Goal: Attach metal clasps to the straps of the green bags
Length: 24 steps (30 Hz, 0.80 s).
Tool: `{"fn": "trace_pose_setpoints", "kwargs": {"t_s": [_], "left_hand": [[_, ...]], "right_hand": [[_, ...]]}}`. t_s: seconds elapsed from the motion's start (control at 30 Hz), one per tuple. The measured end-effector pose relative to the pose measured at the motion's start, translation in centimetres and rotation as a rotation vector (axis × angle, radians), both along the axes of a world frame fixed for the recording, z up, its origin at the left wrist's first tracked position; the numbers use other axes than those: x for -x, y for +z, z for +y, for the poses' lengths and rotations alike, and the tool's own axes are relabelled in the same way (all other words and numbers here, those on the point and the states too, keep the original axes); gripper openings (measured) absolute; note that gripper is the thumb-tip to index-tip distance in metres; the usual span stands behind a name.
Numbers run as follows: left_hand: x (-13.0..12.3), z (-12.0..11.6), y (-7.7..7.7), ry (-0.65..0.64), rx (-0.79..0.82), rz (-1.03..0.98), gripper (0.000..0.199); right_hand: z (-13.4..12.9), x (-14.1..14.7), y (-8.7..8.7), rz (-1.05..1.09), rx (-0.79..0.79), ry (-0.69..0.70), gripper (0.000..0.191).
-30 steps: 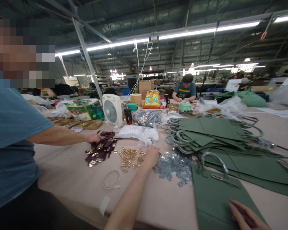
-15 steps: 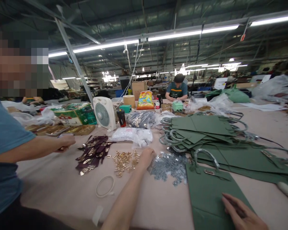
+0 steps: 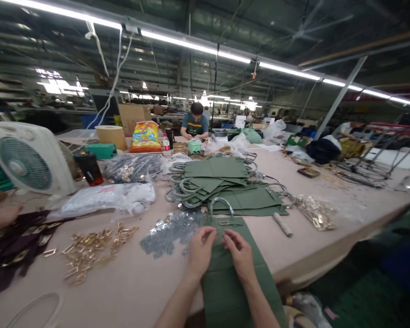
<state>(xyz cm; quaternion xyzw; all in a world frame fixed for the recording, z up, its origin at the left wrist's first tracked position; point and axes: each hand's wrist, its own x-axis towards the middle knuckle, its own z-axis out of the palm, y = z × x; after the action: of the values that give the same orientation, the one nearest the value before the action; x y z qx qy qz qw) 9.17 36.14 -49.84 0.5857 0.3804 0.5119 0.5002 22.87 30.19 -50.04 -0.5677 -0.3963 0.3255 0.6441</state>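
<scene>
A green bag panel (image 3: 225,291) with a wrapped grey handle (image 3: 222,201) and a gold oval fitting (image 3: 223,223) lies at the table's front edge. Over its upper part is my left hand (image 3: 202,250), thumb and fingers pinched on something too small to make out. Just to the right, my right hand (image 3: 238,253) is curled, its thumb near the fingertips; whether it holds anything is hidden. Small grey metal plates (image 3: 169,234) are heaped left of the panel, and gold clasps (image 3: 85,250) lie farther left.
Behind the panel are stacked green panels (image 3: 215,175). A grey-white rod (image 3: 282,224) and bagged gold parts (image 3: 315,212) lie right. At left stand a fan (image 3: 27,159) and dark straps (image 3: 23,246), with another person's hand (image 3: 2,218). A person (image 3: 195,122) sits across the table.
The view has swung right. My left hand has moved from the grey plates to above the green panel, and my right hand has come up beside it.
</scene>
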Motion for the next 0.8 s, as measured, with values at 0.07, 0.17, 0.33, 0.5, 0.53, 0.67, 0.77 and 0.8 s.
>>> {"fn": "trace_pose_setpoints", "kwargs": {"t_s": [0.07, 0.17, 0.33, 0.5, 0.53, 0.67, 0.77, 0.8], "left_hand": [[-2.2, -1.7, 0.2, 0.010, -0.009, -0.016, 0.024], [-3.3, -2.8, 0.6, 0.039, -0.054, 0.043, 0.017], [-1.2, -0.3, 0.7, 0.112, -0.182, 0.269, 0.027], [0.4, 4.1, -0.2, 0.264, -0.176, 0.610, 0.034], [0.3, 4.6, -0.3, 0.242, -0.174, 0.614, 0.032], [-0.6, 4.9, -0.5, 0.260, -0.167, 0.492, 0.021], [-0.6, 4.4, -1.0, 0.311, -0.098, 0.346, 0.013], [-0.5, 4.3, -1.4, 0.325, -0.063, 0.308, 0.017]], "right_hand": [[0.4, -0.2, -0.8, 0.038, 0.000, -0.051, 0.051], [0.7, -1.2, -2.0, 0.080, 0.037, -0.099, 0.050], [1.4, -2.1, -3.0, 0.127, 0.057, -0.084, 0.051], [3.5, -1.6, -2.8, 0.178, 0.031, -0.069, 0.056], [3.9, -1.5, -2.8, 0.159, 0.037, -0.055, 0.057], [4.7, -1.4, -2.9, 0.136, 0.041, -0.014, 0.059], [4.4, -1.3, -2.8, 0.157, 0.020, 0.009, 0.056], [4.2, -1.2, -2.6, 0.146, 0.013, 0.022, 0.055]]}}
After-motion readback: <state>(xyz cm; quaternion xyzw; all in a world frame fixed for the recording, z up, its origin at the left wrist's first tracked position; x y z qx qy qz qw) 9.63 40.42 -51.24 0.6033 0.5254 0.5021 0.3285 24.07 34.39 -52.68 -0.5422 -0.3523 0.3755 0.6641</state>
